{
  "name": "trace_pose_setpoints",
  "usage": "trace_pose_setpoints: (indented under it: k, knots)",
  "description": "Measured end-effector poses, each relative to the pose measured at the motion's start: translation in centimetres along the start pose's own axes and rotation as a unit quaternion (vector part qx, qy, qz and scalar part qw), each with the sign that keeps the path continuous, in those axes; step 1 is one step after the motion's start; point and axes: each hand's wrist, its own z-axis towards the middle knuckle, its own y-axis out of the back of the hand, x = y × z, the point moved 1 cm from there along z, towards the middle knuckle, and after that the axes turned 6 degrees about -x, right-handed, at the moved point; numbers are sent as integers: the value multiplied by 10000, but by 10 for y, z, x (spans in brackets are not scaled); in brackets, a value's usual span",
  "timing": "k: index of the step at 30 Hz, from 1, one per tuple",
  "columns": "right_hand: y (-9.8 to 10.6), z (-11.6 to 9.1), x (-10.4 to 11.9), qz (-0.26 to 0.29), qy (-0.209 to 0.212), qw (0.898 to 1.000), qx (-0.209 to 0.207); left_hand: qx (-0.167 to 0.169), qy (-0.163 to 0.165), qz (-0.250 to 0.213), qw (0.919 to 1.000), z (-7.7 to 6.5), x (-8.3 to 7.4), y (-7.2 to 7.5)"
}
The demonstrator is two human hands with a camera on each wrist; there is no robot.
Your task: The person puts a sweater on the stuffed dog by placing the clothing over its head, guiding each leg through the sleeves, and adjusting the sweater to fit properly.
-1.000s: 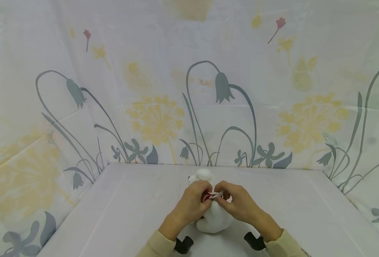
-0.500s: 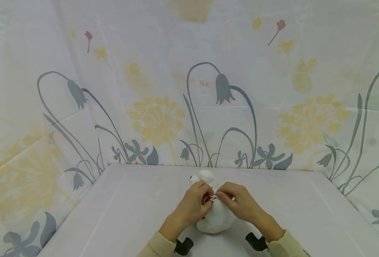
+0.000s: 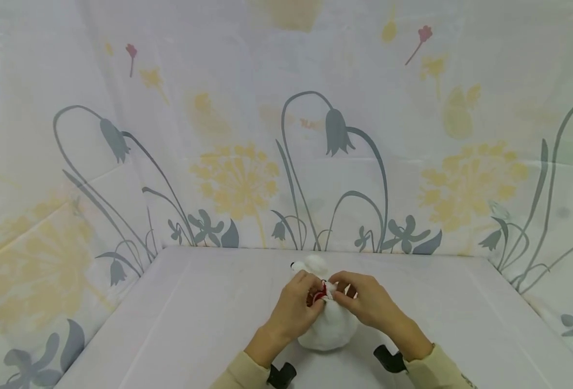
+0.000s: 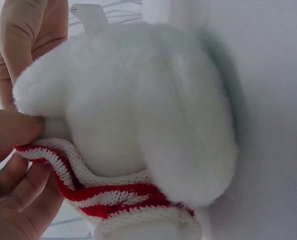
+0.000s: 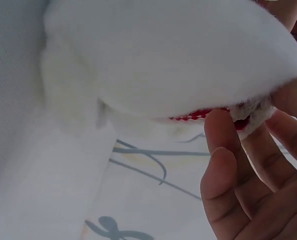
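Note:
A white plush toy [image 3: 332, 327] with a dark nose sits on the white table, its back toward me and its head on the far side. Around its neck runs a red-and-white knitted scarf [image 4: 121, 197]. My left hand [image 3: 293, 305] pinches the scarf between thumb and fingers at the left of the neck. At the right, my right hand [image 3: 364, 294] has thumb and fingertips curled on the scarf's knitted edge [image 5: 261, 110]. Both hands meet close behind the toy's head and partly hide the scarf. A white label [image 4: 91, 17] sticks out of the plush body.
The white tabletop [image 3: 208, 308] reaches back to a pale curtain [image 3: 247, 108] printed with flowers. Black wrist camera mounts [image 3: 282, 374] sit beneath both beige sleeves [image 3: 244, 370].
The toy's head has shifted slightly to the right. My right fingers have moved along the scarf and spread apart somewhat, while my left hand keeps its pinch and drifts a little right.

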Motion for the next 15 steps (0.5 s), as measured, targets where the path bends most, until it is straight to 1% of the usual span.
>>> trace_pose_setpoints:
  k: [3,6,8,10,13,15]
  knots:
    - [2,0,1,-147,-30,9999,71,106,-62,-139,9998,0,-1,0]
    - [5,0,0,-216,-108,9995,194,180,113,-354,9991,0,-2,-1]
    - [6,0,-2,-171,-202,9992,312,222,293,-391,9986,0,-3,-2]
    - [7,0,-4,20,-363,9983,465,331,502,-339,9976,0,-4,-2]
    - [8,-1,-8,436,-725,9942,659,527,750,-147,9957,0,-6,-4]
    - [7,-1,-10,698,-935,9905,727,570,830,-48,9949,0,-7,-5]
